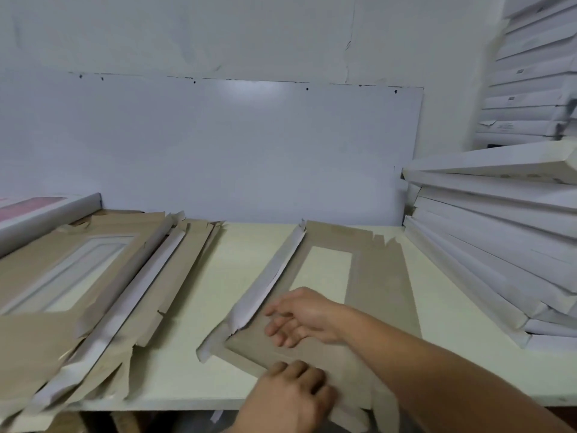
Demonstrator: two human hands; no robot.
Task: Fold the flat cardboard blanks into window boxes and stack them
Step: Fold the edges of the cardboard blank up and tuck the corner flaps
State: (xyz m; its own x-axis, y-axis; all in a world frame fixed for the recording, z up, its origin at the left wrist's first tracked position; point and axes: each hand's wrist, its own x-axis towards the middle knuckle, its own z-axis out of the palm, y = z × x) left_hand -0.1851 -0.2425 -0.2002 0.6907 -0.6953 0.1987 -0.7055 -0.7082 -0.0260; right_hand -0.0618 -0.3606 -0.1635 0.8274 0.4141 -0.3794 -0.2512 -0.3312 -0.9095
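A brown cardboard blank [379,276] with a rectangular window cut-out [321,267] lies flat on the cream table [243,264]. Its long left flap [270,281] stands folded up, white side showing. My left hand [290,398] is at the blank's near end, fingers curled down on the near flap. My right hand [301,317] reaches in from the right over the blank beside the raised flap, fingers loose and blurred. On the right, folded white window boxes [499,239] lie stacked and leaning.
A pile of flat brown blanks [93,276] covers the table's left side and hangs over the front edge. A white box with a pink panel [46,210] sits at the far left. More white boxes [530,73] are stacked high at the back right, against a white wall.
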